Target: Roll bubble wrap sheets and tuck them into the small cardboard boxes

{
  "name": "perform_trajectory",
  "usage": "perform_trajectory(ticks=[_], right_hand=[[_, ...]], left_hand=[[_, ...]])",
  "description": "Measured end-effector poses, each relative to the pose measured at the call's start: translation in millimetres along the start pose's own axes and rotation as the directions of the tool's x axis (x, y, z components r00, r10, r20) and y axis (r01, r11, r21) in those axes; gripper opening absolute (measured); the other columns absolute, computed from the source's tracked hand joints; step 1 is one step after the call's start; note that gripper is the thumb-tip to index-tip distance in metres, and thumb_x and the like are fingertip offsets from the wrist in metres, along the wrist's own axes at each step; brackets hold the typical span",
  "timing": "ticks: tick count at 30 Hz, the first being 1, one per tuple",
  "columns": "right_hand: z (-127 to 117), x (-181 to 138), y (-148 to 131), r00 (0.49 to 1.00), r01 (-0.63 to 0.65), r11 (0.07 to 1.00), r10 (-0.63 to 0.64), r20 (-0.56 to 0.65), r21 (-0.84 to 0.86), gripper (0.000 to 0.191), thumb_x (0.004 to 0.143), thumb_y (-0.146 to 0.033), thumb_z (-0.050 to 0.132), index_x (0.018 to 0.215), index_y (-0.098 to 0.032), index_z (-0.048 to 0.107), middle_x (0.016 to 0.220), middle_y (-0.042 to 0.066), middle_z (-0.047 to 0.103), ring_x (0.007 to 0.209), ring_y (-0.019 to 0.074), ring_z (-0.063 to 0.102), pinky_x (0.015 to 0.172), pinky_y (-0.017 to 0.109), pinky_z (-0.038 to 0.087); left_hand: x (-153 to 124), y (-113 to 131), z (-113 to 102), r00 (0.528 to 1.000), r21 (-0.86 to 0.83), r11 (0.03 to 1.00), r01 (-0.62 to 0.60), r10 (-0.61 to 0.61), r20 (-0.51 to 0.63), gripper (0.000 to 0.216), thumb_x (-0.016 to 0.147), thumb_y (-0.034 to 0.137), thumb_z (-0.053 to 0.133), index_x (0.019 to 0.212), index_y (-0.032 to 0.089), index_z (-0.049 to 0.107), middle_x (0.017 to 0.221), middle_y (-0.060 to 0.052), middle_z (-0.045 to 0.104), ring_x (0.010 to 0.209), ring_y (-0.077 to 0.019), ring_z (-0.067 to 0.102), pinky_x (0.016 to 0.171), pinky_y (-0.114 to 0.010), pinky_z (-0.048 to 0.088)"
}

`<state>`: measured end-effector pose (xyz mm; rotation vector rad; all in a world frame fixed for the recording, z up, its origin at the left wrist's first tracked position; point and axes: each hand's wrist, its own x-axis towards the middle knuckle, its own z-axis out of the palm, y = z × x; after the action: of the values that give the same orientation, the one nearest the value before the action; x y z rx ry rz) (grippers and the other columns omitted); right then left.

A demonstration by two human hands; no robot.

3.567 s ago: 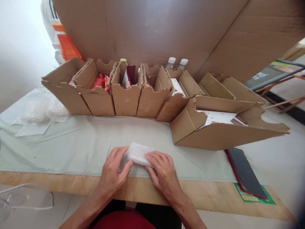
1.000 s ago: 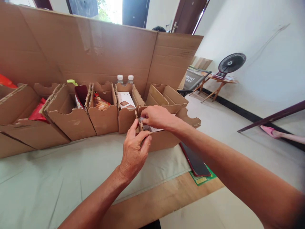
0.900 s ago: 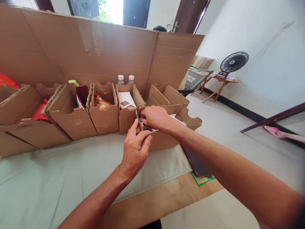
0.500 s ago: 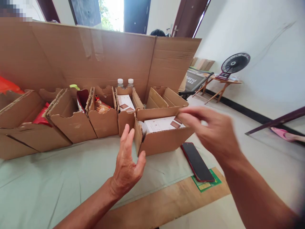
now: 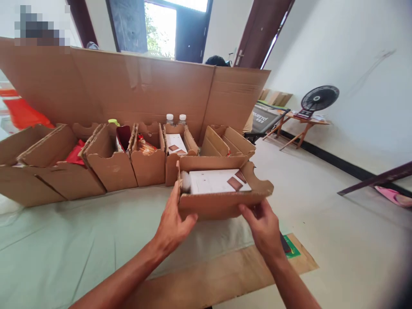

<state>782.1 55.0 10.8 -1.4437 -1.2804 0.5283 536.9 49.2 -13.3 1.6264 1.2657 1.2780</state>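
Nearest, past the bare wooden strip of the tabletop (image 5: pixel 225 274), a cardboard box (image 5: pixel 215 208) sits between the two hands, above the pale green cloth (image 5: pixel 135 227); whether its underside touches the cloth is hard to tell. It should be light and fairly stiff, not slippery, though its thin rim would likely bend under a hard pinch. Low on the end walls looks the surest hold, with both sides supported, since the contents may shift.

The left hand (image 5: pixel 174 223) has its fingers spread along the left end, thumb apart and just in front of the near wall. The right hand (image 5: pixel 265 227) curves at the lower right corner, thumb by the near wall; its other fingers are partly hidden, so how firmly they press cannot be told.

Inside lie a white carton (image 5: pixel 210 180) with brown squares and, at the left end, a bubble-wrapped bundle (image 5: pixel 186 182). Farther off stand a row of open boxes (image 5: pixel 112 171), two white-capped bottles (image 5: pixel 170 117) and a tall cardboard screen (image 5: pixel 154 90).
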Motion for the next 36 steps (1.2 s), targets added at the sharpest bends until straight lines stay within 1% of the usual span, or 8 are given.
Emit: perform_trajectory(ticks=[5,9,15,18,21,26,30,36], right_hand=[[58,-89,-37,0.988,0.079,0.995,-0.087,0.126,0.064,0.040,0.082,-0.043,0.074,0.116,-0.022,0.066,0.112,0.010,0.075,0.105,0.0287,0.070,0.093,0.039,0.055],[115,-85,-81,0.941,0.087,0.972,-0.152,0.301,0.218,0.039,0.086,-0.040,0.069,0.121,-0.023,0.065,0.115,0.009,0.075,0.106,0.0266,0.069,0.092,0.038,0.055],[94,-62,-73,0.989,0.142,0.985,-0.145,0.030,0.100,0.044,0.079,-0.050,0.076,0.109,-0.020,0.066,0.106,0.010,0.073,0.103,0.0284,0.065,0.097,0.044,0.048],[73,-99,-52,0.997,0.073,0.996,-0.072,-0.021,0.053,0.053,0.080,-0.048,0.077,0.123,-0.020,0.063,0.121,0.011,0.069,0.120,0.0321,0.059,0.111,0.050,0.037],[80,-142,-40,1.000,0.005,0.998,-0.006,0.024,0.069,0.055,0.082,-0.047,0.076,0.126,-0.020,0.061,0.130,0.013,0.065,0.128,0.0335,0.055,0.115,0.051,0.034],[101,-160,-30,0.995,-0.002,0.998,-0.005,0.096,0.067,0.045,0.082,-0.041,0.077,0.120,-0.021,0.064,0.114,0.010,0.071,0.113,0.0310,0.064,0.105,0.046,0.046],[86,-152,-17,0.996,-0.011,0.998,0.006,0.090,0.064,0.044,0.082,-0.042,0.076,0.120,-0.022,0.065,0.111,0.010,0.074,0.109,0.0306,0.066,0.101,0.044,0.049],[49,-143,5,0.995,-0.060,0.997,0.063,-0.072,0.045,0.051,0.082,-0.043,0.076,0.125,-0.020,0.063,0.123,0.013,0.071,0.120,0.0322,0.063,0.106,0.044,0.047]], left_hand=[[-107,-22,-101,0.928,0.178,0.952,0.250,-0.183,-0.323,0.053,0.087,0.051,0.063,0.131,0.021,0.061,0.125,-0.014,0.070,0.127,-0.0403,0.059,0.110,-0.059,0.045],[-102,-4,-158,0.845,0.255,0.884,0.392,-0.237,-0.479,0.051,0.080,0.060,0.069,0.108,0.019,0.066,0.105,-0.011,0.075,0.100,-0.0367,0.069,0.093,-0.054,0.055],[-55,16,-119,0.935,0.064,0.998,0.015,0.008,-0.353,0.053,0.079,0.034,0.067,0.129,0.017,0.060,0.127,-0.014,0.071,0.116,-0.0315,0.067,0.097,-0.046,0.058],[-81,5,-103,0.952,0.051,0.998,0.038,-0.020,-0.307,0.063,0.081,0.023,0.066,0.143,0.020,0.053,0.135,-0.013,0.068,0.126,-0.0311,0.064,0.104,-0.048,0.056],[-107,-2,-121,0.947,0.073,0.993,0.090,-0.063,-0.314,0.068,0.080,0.019,0.065,0.146,0.019,0.049,0.135,-0.012,0.068,0.124,-0.0303,0.065,0.105,-0.047,0.055],[-112,-3,-153,0.920,0.154,0.958,0.240,-0.173,-0.352,0.042,0.076,0.030,0.066,0.117,0.021,0.068,0.109,-0.009,0.077,0.108,-0.0316,0.072,0.095,-0.048,0.059],[-118,-11,-132,0.884,0.187,0.924,0.335,-0.239,-0.402,0.034,0.078,0.044,0.067,0.102,0.022,0.072,0.095,-0.010,0.077,0.104,-0.0372,0.072,0.096,-0.057,0.057],[-100,-2,-85,0.932,0.112,0.963,0.245,-0.203,-0.301,0.056,0.083,0.037,0.065,0.137,0.027,0.057,0.130,-0.009,0.071,0.125,-0.0362,0.065,0.104,-0.057,0.054]])
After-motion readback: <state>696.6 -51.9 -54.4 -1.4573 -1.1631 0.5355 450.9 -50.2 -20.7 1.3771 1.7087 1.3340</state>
